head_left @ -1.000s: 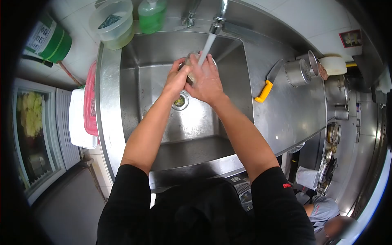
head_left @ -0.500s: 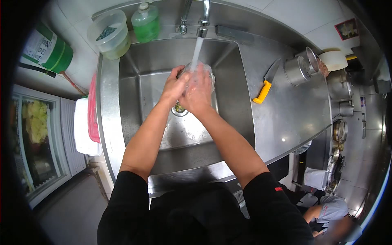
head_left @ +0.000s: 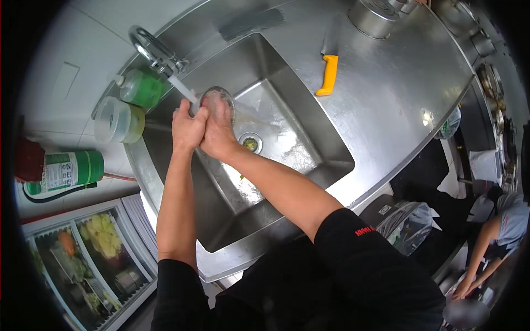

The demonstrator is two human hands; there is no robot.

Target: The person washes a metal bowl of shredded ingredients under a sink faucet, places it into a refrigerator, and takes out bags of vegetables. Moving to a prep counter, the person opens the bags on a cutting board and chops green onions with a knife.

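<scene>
Bowl point(head_left: 218, 98) betw both hands' fingers point(head_left: 205, 115)

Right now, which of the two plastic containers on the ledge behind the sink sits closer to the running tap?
The green soap bottle, right beside the tap. The clear lidded tub with yellowish contents stands farther left along the sink rim.

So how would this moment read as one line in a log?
left hand: grips metal cup | right hand: on cup | tap: running onto cup | sink: below | knife: on counter
</scene>
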